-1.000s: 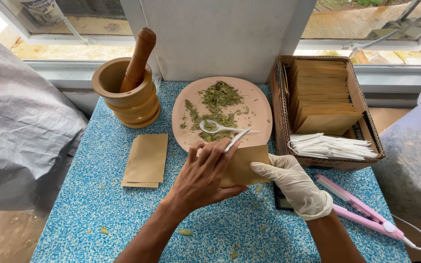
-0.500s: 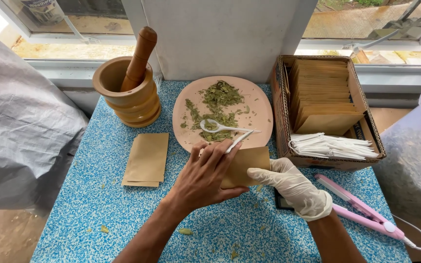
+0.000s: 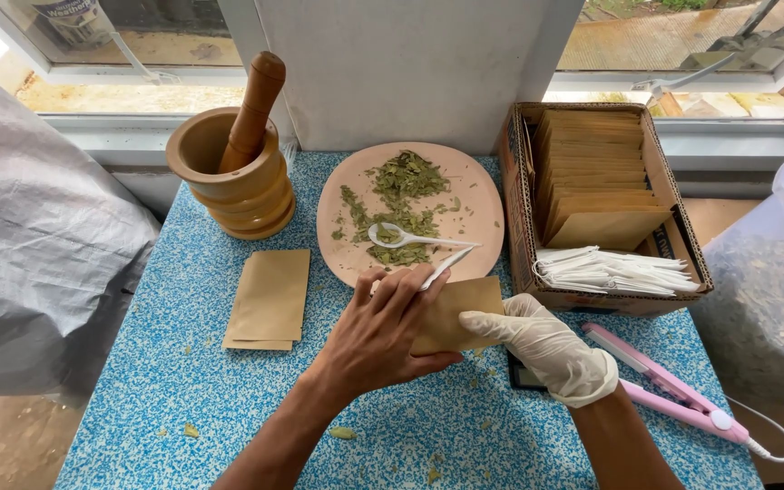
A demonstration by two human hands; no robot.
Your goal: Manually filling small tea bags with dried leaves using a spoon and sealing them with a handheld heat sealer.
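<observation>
Table edges: blue speckled tabletop [image 3: 183, 399]; left rim drops off beside grey sheeting [image 3: 38, 272] at 9 o'clock; far rim meets white wall and window sill at 12 o'clock.
Open room: bare surface at 7 to 8 o'clock of the hands, dotted with a few leaf crumbs; narrow bare strip between cardboard box [image 3: 673, 236] and pink sealing tool [image 3: 673, 395] at 4 o'clock.
Left hand: left hand [image 3: 383, 331] bare, fingers spread and curled over left half of brown paper pouch [image 3: 465, 304]; gripping it, along with a white stick-like piece [image 3: 446, 266] under the fingertips.
Right hand: right hand [image 3: 546, 349] in white glove, fingers pinching pouch's right edge; closed on it.
Pouch location: centre of table, just at 6 o'clock of pink plate [image 3: 474, 181], its far edge touching or overlapping the plate rim.
Plate contents: dried green leaves [image 3: 401, 195], white plastic spoon [image 3: 410, 238] lying among them.
Mortar: wooden mortar [image 3: 233, 186] at 10 o'clock, wooden pestle [image 3: 251, 109] leaning inside, tilted right.
Box contents: stack of brown pouches standing on edge at far end; bundle of white sachets [image 3: 619, 270] at near end.
Spare pouches: flat brown pouches [image 3: 269, 298] at 9 o'clock of left hand, well apart.
Tub: translucent tub [image 3: 773, 272] at 3 o'clock, leaf matter inside.
Change from half a second back: gloved fingers shifted slightly along pouch edge; everything else unmoved.
</observation>
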